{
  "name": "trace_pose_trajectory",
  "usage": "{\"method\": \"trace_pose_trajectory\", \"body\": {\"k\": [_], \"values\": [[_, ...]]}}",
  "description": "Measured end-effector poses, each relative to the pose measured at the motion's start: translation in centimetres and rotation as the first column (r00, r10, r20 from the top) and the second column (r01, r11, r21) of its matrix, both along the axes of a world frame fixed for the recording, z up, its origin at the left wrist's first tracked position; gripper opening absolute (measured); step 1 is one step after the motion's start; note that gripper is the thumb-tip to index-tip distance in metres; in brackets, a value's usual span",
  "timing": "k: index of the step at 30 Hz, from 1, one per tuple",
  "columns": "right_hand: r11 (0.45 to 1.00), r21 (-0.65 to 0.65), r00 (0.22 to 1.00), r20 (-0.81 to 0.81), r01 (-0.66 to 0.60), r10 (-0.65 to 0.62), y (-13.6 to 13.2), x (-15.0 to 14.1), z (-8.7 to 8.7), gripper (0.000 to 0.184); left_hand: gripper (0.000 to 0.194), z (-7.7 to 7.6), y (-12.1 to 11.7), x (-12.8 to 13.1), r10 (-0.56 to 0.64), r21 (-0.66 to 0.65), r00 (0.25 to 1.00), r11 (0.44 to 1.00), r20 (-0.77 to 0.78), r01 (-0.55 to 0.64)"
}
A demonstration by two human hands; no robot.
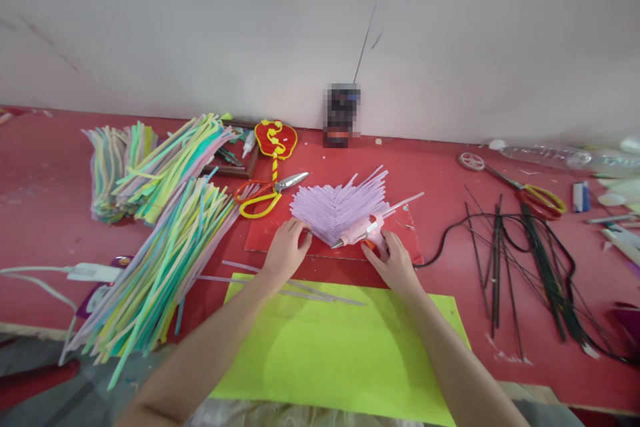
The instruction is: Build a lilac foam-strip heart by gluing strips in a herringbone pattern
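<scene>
A V-shaped piece made of lilac pipe cleaners lies on a red board, their ends fanning out at the top. My left hand is closed at its lower left edge, thumb and fingers pinching there. My right hand is closed round the handle of a pink glue gun. The gun lies over the lower right of the lilac piece, nozzle pointing left, a glue stick jutting from its back. Below both hands spreads a yellow-green sheet, with a few loose lilac pipe cleaners across its top.
Bundles of coloured pipe cleaners cover the left side. Scissors and a red fan-shaped ornament sit behind. Dark wires, a black cord, more scissors and a plastic bottle lie right. A blurred-out dark object leans on the wall.
</scene>
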State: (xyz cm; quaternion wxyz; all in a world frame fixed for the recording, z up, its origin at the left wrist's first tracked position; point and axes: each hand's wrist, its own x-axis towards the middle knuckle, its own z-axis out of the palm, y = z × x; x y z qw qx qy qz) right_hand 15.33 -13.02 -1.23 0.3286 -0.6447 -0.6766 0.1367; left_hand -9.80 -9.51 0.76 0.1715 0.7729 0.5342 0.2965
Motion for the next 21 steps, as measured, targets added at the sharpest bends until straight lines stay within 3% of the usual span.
{"method": "trace_pose_trajectory", "body": {"k": [5, 12, 16, 21], "values": [[0.999, -0.012, 0.998, -0.045, 0.045, -0.045, 0.0, 0.0, 0.5, 0.042, 0.018, 0.7, -0.2, -0.2, 0.010, 0.028, 0.997, 1.000, 0.083, -0.013], [0.986, -0.105, 0.982, -0.124, 0.131, -0.143, -0.3, 0.2, 1.5, 0.043, 0.033, 2.5, 0.7, 2.1, -0.059, 0.018, 0.998, 0.998, -0.006, 0.059], [0.974, -0.064, 0.963, -0.143, 0.219, -0.227, -0.1, 1.5, 1.9, 0.042, 0.047, 2.0, 2.8, 5.1, -0.063, -0.065, 0.980, 0.997, -0.187, 0.052], [0.919, -0.049, 0.907, -0.148, 0.391, -0.394, 0.1, 3.3, 2.0, 0.042, 0.067, 0.6, 4.6, 7.6, -0.116, -0.143, 0.936, 0.987, -0.332, 0.071]]}}
